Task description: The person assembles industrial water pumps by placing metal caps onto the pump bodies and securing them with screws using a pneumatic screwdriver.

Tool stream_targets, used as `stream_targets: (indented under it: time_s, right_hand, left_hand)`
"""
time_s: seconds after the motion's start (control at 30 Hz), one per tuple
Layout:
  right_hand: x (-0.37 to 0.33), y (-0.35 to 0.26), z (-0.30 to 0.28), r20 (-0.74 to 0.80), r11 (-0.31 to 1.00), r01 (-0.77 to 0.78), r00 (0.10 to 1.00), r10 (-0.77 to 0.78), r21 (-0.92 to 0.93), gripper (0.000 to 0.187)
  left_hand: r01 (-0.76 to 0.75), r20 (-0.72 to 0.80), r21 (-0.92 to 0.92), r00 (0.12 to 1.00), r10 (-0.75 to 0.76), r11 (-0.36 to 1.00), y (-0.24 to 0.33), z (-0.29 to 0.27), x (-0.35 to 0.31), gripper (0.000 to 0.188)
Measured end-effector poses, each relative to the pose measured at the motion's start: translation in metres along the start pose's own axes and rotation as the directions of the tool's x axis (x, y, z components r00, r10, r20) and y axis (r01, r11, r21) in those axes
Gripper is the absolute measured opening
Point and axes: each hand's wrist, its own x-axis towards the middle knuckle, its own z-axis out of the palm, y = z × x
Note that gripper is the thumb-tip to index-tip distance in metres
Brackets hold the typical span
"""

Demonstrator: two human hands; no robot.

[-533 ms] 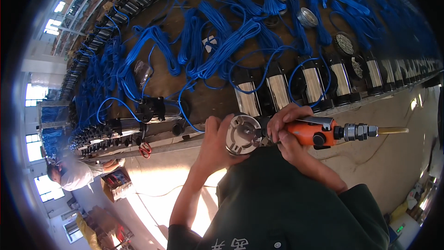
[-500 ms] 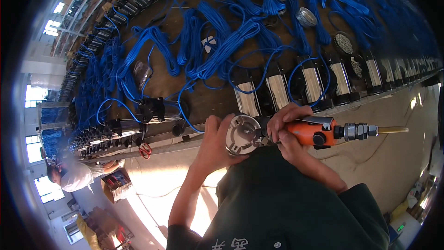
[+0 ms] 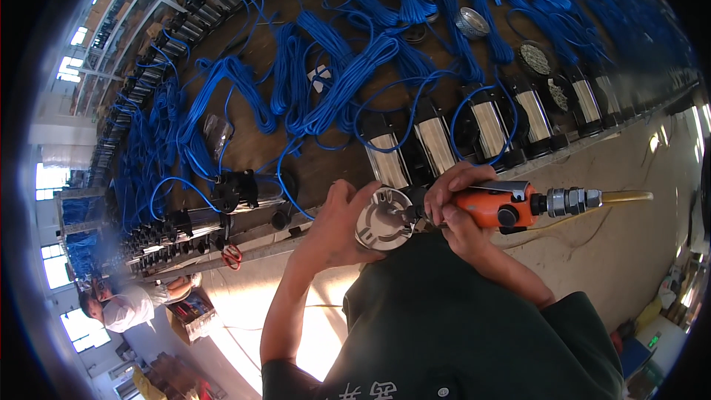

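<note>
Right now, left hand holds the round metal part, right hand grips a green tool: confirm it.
The colour is wrong: the head view shows an orange tool, gripped by the right hand; the left hand holds the round metal part.

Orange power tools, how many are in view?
1: the orange power tool in the right hand, pointing at the metal part in the left hand. Others may be hidden.

A round metal part (image 3: 381,227) was gripped by the left hand (image 3: 335,226); an orange tool (image 3: 481,210) was held at it by the right hand (image 3: 452,191). Blue cables (image 3: 354,85) were strewn across the bench (image 3: 255,150).
</note>
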Motion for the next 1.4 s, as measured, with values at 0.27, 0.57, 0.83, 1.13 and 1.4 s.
stream_targets:
  time_s: [0.27,0.57,0.83,1.13,1.4]
  right_hand:
    - [0.000,-0.003,0.000,0.020,0.994,-0.011,1.000,0.013,-0.104,0.029]
    - [0.010,0.003,0.002,0.007,0.998,0.006,1.000,-0.005,-0.062,0.030]
    - [0.028,0.015,0.008,0.040,0.999,0.005,0.999,-0.003,-0.053,0.032]
    - [0.034,0.018,0.011,0.096,0.994,-0.033,0.994,0.043,-0.107,0.031]
    - [0.039,0.017,0.016,0.143,0.984,-0.164,0.974,0.173,-0.067,0.033]
  left_hand:
    - [0.133,-0.333,0.028,0.936,-0.116,0.991,0.020,0.041,-0.016,0.108]
    - [0.143,-0.373,-0.014,0.917,-0.138,0.990,0.021,0.042,-0.016,0.103]
    - [0.159,-0.359,-0.056,0.918,-0.168,0.986,0.022,0.040,-0.017,0.101]
    - [0.144,-0.371,-0.081,0.914,-0.164,0.986,0.018,0.042,-0.018,0.102]
    - [0.143,-0.376,-0.102,0.911,-0.171,0.984,0.016,0.043,-0.017,0.101]
